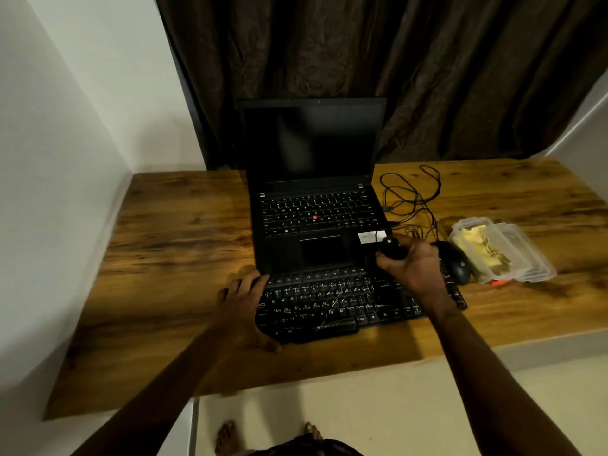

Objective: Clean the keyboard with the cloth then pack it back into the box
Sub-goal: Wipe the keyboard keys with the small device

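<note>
A black wired keyboard (335,304) lies on the wooden table, just in front of the laptop. My left hand (241,304) clasps its left end, fingers over the far edge and thumb at the near edge. My right hand (414,264) hovers over the keyboard's right part and is closed around a small black rounded object (393,249); I cannot tell what that object is. A clear plastic container (526,258) at the right holds crumpled yellowish material (473,240), possibly the cloth. No box shows in the view.
An open black laptop (316,212) with a dark screen stands behind the keyboard. A black mouse (455,263) lies right of my right hand, with tangled black cables (411,199) behind it. White walls flank the table (171,245); a dark curtain hangs behind.
</note>
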Action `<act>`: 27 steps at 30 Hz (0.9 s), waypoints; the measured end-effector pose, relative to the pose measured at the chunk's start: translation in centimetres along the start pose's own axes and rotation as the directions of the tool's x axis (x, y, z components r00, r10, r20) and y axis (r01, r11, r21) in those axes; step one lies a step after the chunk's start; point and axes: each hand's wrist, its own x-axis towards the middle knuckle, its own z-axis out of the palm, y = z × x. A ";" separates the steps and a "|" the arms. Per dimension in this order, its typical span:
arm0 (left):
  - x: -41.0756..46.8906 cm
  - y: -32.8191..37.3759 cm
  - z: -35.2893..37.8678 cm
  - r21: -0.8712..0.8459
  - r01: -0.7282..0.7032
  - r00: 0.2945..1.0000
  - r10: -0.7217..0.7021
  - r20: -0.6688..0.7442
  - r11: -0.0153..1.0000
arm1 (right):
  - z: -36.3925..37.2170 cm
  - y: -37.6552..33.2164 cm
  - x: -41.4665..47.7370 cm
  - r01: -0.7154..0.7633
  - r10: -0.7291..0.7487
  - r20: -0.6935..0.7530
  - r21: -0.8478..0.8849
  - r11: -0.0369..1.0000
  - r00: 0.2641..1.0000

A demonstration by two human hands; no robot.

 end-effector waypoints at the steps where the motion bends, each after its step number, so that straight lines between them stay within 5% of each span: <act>1: 0.0 0.0 0.0 0.003 0.004 1.000 -0.004 0.001 1.000 | 0.7 -0.2 -0.2 0.009 -0.009 0.021 0.023 1.000 1.000; 6: -0.1 0.0 0.1 0.006 0.014 1.000 -0.014 0.001 1.000 | 1.5 -0.4 -0.6 0.003 -0.007 0.035 0.123 0.992 0.999; 13: -0.5 0.1 0.1 -0.009 0.001 0.999 -0.001 -0.034 1.000 | -1.5 1.2 -0.4 -0.023 0.021 -0.066 -0.022 1.000 0.998; 20: -0.4 0.1 0.0 -0.017 0.006 1.000 -0.006 -0.021 1.000 | 1.0 -0.3 -1.1 0.002 -0.009 0.088 0.079 0.997 0.996; 27: -0.7 -1.0 0.3 -0.073 -0.029 1.000 0.028 -0.010 0.997 | 0.9 0.4 -1.2 0.003 -0.005 0.032 0.072 0.997 0.999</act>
